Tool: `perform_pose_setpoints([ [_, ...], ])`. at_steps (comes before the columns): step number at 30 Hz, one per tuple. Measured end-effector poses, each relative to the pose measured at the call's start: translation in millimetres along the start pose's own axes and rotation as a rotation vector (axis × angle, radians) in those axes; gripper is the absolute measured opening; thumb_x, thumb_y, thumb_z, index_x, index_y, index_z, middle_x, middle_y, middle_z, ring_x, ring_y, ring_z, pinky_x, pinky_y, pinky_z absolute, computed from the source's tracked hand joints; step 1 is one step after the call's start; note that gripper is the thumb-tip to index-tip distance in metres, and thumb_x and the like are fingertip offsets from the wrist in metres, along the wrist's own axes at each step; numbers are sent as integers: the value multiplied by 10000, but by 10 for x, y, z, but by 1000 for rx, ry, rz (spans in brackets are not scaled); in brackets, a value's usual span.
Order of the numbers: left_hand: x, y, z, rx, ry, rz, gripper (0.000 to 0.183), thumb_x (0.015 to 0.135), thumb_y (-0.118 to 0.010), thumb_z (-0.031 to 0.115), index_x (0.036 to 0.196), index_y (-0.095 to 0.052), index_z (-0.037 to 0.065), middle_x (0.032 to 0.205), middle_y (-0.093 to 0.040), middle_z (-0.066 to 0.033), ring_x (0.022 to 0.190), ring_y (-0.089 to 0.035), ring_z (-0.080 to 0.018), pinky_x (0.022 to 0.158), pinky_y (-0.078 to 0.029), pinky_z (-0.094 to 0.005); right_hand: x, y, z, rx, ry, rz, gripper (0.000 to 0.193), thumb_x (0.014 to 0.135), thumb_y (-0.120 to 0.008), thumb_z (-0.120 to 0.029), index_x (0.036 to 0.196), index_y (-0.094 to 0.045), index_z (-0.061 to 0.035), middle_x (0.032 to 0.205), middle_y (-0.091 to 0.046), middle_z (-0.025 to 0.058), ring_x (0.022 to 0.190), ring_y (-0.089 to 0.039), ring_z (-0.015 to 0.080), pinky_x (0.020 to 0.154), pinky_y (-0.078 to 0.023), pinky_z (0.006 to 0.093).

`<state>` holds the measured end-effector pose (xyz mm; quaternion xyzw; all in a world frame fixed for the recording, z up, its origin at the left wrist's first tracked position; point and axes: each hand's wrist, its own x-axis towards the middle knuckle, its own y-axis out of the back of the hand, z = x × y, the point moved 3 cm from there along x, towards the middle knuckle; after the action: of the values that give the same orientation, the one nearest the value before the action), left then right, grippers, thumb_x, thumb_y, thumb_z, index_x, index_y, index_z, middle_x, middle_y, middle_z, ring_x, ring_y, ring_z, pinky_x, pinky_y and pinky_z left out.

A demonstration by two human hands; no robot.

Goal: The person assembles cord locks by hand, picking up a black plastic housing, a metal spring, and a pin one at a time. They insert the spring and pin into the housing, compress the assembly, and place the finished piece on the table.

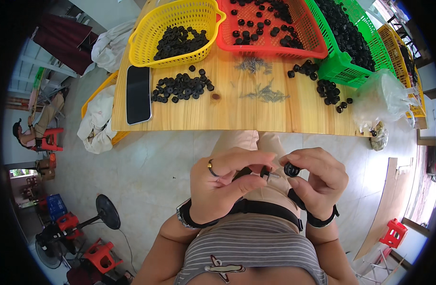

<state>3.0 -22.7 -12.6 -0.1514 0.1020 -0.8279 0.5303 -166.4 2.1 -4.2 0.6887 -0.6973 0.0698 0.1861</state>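
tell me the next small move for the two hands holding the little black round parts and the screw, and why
Probably bring the right hand leftward so its small black round part slides onto the screw. The left hand pinches another black piece with the screw's tip pointing at the right part, a short gap apart.

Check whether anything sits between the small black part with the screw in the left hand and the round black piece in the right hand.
Nothing visible does. The left hand pinches a small black part with a screw pointing at the round black piece in the right hand. Only a short open gap separates them, above the lap, short of the wooden table.
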Motion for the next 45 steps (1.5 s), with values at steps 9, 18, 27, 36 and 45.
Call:
perform_pose_setpoints([
  [9, -4, -41, 227, 449, -195, -42, 257, 637, -706, -46, 877, -619, -19, 849, -610, -151, 732, -607, -194, 609, -484, -260, -34, -93, -28, 199, -25, -57, 286, 700, -646, 29, 982, -600, 48, 925, -585, 155, 804, -588, 202, 695, -484, 277],
  [18, -23, -95, 275, 634, -325, -34, 318, 587, -740, -41, 880, -643, 36, 833, -614, -98, 699, -584, -180, 564, -466, -242, -67, -123, 2, 413, -97, -47, 282, 689, -690, 35, 935, -551, 42, 941, -583, 181, 867, -584, 221, 776, -468, 309],
  [27, -27, -91, 272, 664, -321, -31, 322, 582, -746, -25, 883, -653, 42, 827, -617, -87, 690, -579, -177, 561, -462, -242, -75, -114, 17, 363, -77, -31, 266, 680, -713, 0, 902, -571, 41, 915, -598, 179, 841, -593, 222, 752, -474, 308],
  [36, -19, -67, 232, 601, -269, -46, 304, 593, -755, 5, 878, -656, 36, 805, -606, -85, 671, -573, -156, 544, -443, -230, -87, -128, 44, 344, -78, -37, 265, 674, -729, -28, 887, -584, 35, 909, -599, 173, 823, -598, 216, 726, -475, 292],
  [45, 0, -27, 6, 124, 78, -56, 235, 636, -751, 11, 830, -620, 30, 835, -550, -69, 705, -545, -115, 622, -419, -210, -179, -212, 119, 599, -223, 35, 302, 671, -738, -41, 923, -588, 32, 925, -596, 157, 850, -578, 205, 768, -457, 309],
])
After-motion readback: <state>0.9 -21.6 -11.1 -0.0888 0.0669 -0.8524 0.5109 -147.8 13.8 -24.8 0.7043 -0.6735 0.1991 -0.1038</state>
